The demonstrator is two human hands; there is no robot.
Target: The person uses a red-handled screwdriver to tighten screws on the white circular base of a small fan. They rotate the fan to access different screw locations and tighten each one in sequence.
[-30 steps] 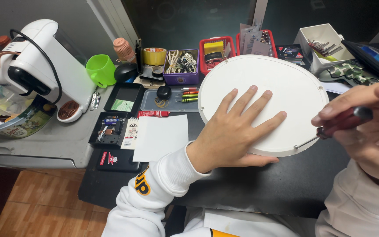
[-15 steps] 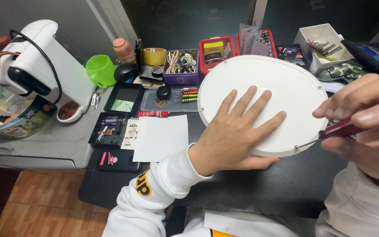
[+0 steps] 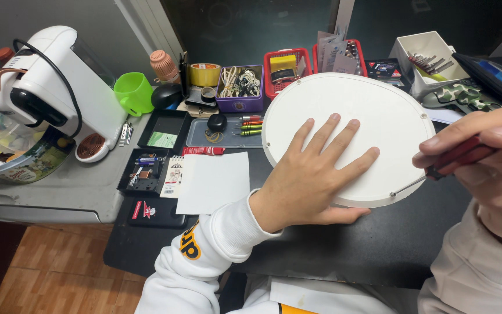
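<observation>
A round white disc-shaped housing (image 3: 373,110) lies flat on the dark table (image 3: 350,244). My left hand (image 3: 312,174) rests palm down on its near left part, fingers spread. My right hand (image 3: 489,168) grips a red-handled screwdriver (image 3: 457,160), whose thin metal tip touches the disc's near right rim. Both sleeves are white.
A white coffee machine (image 3: 47,87) and green cup (image 3: 132,92) stand at the left. Small trays and bins of parts, tape and tools line the back. A white paper sheet (image 3: 215,181) and black trays lie left of the disc.
My right hand has shifted slightly, and the screwdriver handle now shows more clearly, with its tip at the disc's rim. My left hand stays flat on the disc.
</observation>
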